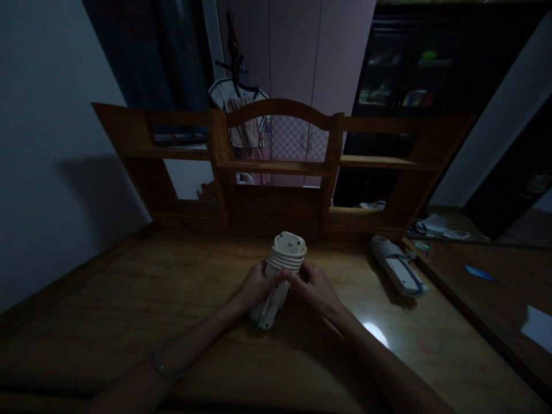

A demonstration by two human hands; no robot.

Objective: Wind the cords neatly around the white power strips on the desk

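A white power strip [276, 302] is held tilted above the wooden desk, its underside with screw holes facing me. Its pale cord [286, 260] is wound in several loops around the upper end. From the left, my left hand [257, 283] grips the strip just below the loops, thumb across the front. My right hand [317, 287] closes on the other side, its thumb pressed at the lowest loop beside the left thumb. The fingers behind the strip are hidden. Another power strip [401, 273], its grey cord wound round one end, lies on the desk to the right.
A wooden shelf unit [276, 167] rises along the back of the desk [172, 299]. A lower wooden surface at the right holds a blue card [478, 272] and white paper [539, 326]. Clothes [244, 115] hang on a rack behind the shelf.
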